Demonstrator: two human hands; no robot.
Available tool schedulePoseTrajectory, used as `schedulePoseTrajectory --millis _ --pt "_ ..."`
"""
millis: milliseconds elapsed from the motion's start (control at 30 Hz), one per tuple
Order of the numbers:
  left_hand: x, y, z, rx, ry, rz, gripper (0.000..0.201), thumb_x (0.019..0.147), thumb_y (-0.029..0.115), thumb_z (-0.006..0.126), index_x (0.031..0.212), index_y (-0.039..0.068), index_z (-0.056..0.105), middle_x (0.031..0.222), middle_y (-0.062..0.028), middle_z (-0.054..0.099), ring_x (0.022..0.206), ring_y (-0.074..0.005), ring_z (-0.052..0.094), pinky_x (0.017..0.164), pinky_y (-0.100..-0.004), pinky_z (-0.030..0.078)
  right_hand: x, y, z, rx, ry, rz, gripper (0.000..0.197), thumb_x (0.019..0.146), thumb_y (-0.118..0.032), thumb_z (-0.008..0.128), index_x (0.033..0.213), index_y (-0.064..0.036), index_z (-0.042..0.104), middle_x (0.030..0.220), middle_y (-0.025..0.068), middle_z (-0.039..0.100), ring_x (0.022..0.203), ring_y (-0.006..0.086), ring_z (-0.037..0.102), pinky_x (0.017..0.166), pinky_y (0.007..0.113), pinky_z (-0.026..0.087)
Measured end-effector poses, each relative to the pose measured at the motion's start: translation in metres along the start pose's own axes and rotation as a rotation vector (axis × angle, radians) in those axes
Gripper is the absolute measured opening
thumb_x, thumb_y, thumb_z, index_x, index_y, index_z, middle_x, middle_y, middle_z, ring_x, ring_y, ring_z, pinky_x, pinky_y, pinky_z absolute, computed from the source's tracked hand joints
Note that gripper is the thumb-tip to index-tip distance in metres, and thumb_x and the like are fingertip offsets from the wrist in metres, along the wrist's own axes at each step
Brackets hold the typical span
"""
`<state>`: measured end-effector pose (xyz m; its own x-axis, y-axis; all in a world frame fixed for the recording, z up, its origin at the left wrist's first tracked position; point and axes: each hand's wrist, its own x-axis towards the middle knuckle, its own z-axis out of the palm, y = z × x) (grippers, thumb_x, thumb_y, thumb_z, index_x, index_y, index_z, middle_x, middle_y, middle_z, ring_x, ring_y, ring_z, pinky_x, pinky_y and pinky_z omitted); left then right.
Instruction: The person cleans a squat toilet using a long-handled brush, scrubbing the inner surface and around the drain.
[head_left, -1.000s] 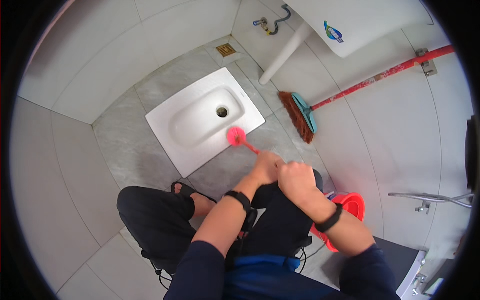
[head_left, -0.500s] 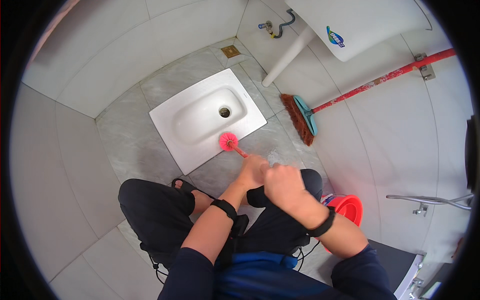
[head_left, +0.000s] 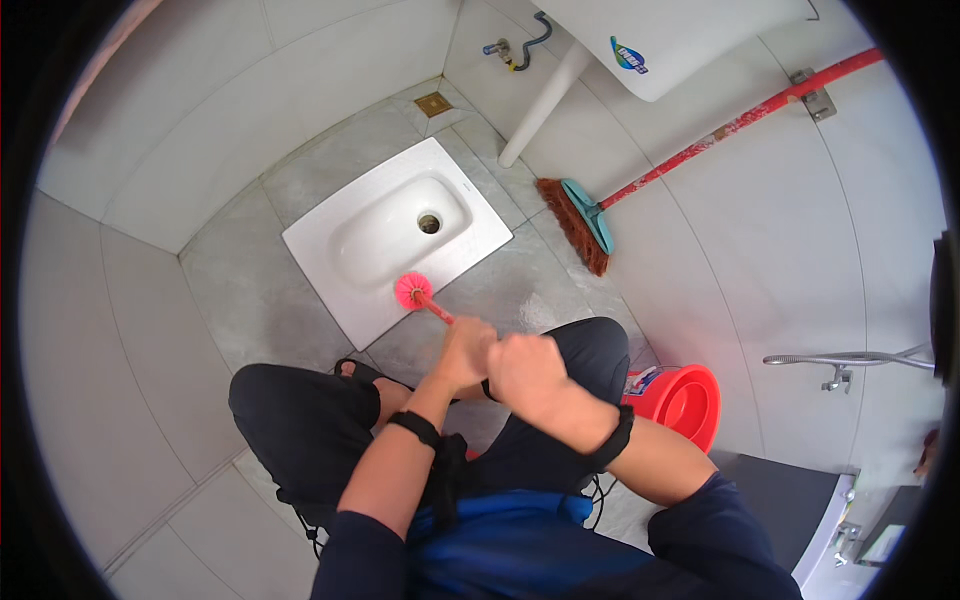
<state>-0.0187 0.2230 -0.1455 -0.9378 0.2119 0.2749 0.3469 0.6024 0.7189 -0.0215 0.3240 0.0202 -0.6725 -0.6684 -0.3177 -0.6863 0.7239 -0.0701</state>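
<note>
A toilet brush with a round pink head and a reddish handle is in both my hands. Its head rests on the near rim of the white squat toilet, by the right part of that edge's left half. My left hand is closed round the handle lower down, nearer the head. Just to the right, my right hand is closed at the handle's upper end, which its fingers hide. The toilet's drain hole lies beyond the brush, up and to the right.
A red-handled broom leans along the right wall. Beside my right knee stands a red bucket. A white cistern and its pipe are at the back right, near a floor drain. A shower hose hangs at right.
The brush head has shifted left along the toilet's near rim, and both hands have moved left with the handle. The whole view has also shifted slightly.
</note>
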Motion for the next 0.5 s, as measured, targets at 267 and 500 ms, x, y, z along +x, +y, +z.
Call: schedulePoseTrajectory --millis 267,500 --pt "-0.004 0.01 -0.005 -0.2 0.046 -0.099 0.022 0.064 0.021 0.063 0.052 0.006 0.053 0.062 -0.0175 0.06 0.066 -0.0364 0.061 0.059 -0.0422 0.047 -0.017 -0.003 -0.001 0.058 0.03 -0.014 0.032 0.075 -0.01 0.063 0.105 0.0023 0.061 0.085 0.02 0.064 0.068 0.0321 0.068 0.057 0.039 0.055" --pt "0.011 -0.005 -0.011 0.065 -0.027 0.086 0.021 0.062 0.02 0.066 0.054 0.005 0.054 0.061 -0.015 0.058 0.066 -0.0344 0.061 0.059 -0.0433 0.046 0.0 -0.001 -0.022 0.1 0.002 0.01 0.013 0.074 -0.012 0.064 0.077 -0.0021 0.07 0.082 0.0175 0.067 0.07 0.0282 0.069 0.062 0.037 0.057"
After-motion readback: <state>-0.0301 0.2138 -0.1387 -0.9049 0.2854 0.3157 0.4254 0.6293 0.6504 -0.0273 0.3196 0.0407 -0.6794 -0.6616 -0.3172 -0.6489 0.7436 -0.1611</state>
